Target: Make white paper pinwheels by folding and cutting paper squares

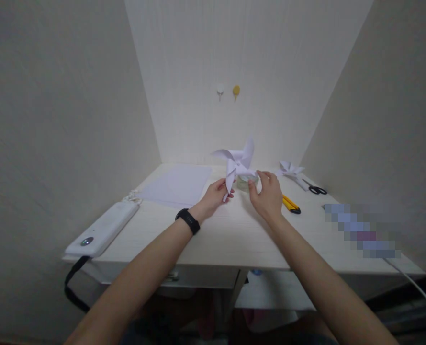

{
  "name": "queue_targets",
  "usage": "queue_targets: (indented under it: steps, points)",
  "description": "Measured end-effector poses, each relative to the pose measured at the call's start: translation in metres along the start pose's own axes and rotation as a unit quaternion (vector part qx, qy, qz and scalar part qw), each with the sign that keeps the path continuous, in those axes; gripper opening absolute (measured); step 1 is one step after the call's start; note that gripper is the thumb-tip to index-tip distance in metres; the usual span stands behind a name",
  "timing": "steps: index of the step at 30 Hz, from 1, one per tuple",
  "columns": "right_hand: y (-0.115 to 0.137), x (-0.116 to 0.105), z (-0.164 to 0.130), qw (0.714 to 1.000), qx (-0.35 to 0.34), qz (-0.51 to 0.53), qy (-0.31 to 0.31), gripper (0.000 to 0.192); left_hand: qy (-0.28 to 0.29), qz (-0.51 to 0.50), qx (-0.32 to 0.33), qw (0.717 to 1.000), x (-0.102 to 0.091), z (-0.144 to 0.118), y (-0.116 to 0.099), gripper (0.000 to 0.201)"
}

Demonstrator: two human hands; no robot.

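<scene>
A white paper pinwheel [239, 164] is held up over the desk, its curved blades spread towards me. My left hand [217, 192] is closed round its paper stick [225, 197], just below the blades. My right hand [268, 194] is beside the right-hand blade, with thumb and fingers apart. One fingertip is at the tip of that blade; I cannot tell whether it touches. Behind the pinwheel, partly hidden by it, is a round, clear greenish object [247, 183] like a tape roll. A yellow box cutter [291, 204] lies to the right of my right hand.
White paper sheets [179, 184] lie at the back left. Another paper pinwheel [291, 170] and black scissors [317, 189] are at the back right. A white device with a strap [103, 229] lies near the left edge, and a blurred-out item [360, 231] with a cable near the right edge.
</scene>
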State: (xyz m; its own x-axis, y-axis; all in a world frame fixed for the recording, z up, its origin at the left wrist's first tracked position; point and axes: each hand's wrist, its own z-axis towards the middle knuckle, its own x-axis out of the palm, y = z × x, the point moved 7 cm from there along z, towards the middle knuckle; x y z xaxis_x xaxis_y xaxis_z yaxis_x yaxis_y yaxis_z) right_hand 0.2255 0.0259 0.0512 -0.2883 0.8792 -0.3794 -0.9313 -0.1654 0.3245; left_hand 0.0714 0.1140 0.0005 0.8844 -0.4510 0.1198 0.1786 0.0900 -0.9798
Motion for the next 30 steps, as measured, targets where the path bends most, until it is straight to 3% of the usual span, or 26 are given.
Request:
queue_targets:
  steps: [3, 8, 13, 18, 24, 28, 30]
  points:
    - [0.006, 0.006, -0.004, 0.999, -0.037, -0.012, 0.009, 0.028, 0.019, -0.062, -0.010, 0.998, 0.001, 0.001, 0.003, 0.024]
    - [0.018, 0.008, -0.006, 0.998, -0.032, 0.055, 0.028, 0.021, 0.052, -0.123, -0.009, 0.991, 0.004, 0.000, 0.003, 0.039]
    - [0.031, 0.007, -0.004, 0.986, 0.067, 0.148, 0.031, 0.025, 0.070, -0.120, 0.001, 0.990, 0.006, -0.001, 0.003, 0.044]
    - [0.047, 0.022, -0.001, 0.961, 0.181, 0.208, 0.028, 0.028, 0.097, -0.106, 0.025, 0.989, 0.012, -0.003, 0.002, 0.035]
    - [0.065, 0.021, 0.001, 0.960, 0.147, 0.239, 0.018, 0.029, 0.087, -0.124, 0.039, 0.988, 0.011, -0.002, -0.002, 0.031]
    - [0.053, -0.002, -0.004, 0.973, 0.117, 0.196, -0.031, 0.031, 0.076, -0.154, 0.032, 0.985, 0.009, 0.000, -0.004, 0.034]
    - [0.043, -0.004, -0.008, 0.974, 0.136, 0.178, -0.014, 0.035, 0.071, -0.164, 0.027, 0.984, 0.008, 0.000, -0.003, 0.033]
